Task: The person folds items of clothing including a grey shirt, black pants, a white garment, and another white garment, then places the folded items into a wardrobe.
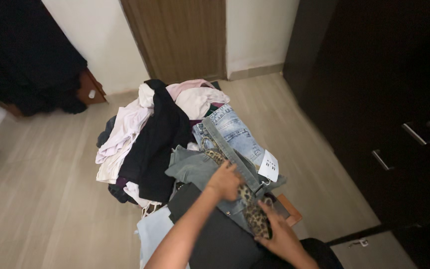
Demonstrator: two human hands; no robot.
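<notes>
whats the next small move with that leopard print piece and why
Probably lift the leopard print piece clear of the pile: the right hand already grips its lower end, while the left hand presses the grey garment it lies across.

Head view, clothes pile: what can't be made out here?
- What the pile rests on: buried under garments; only a brown corner shows.
- Left hand fingers: tips tucked into the grey garment, so grip unclear.
- Right hand: lies on the leopard-print piece; its palm side is hidden.
- Leopard-print piece: mostly covered by denim, kind unclear.
- Dark heap, top left: too dark to identify, cut by the frame edge.
</notes>
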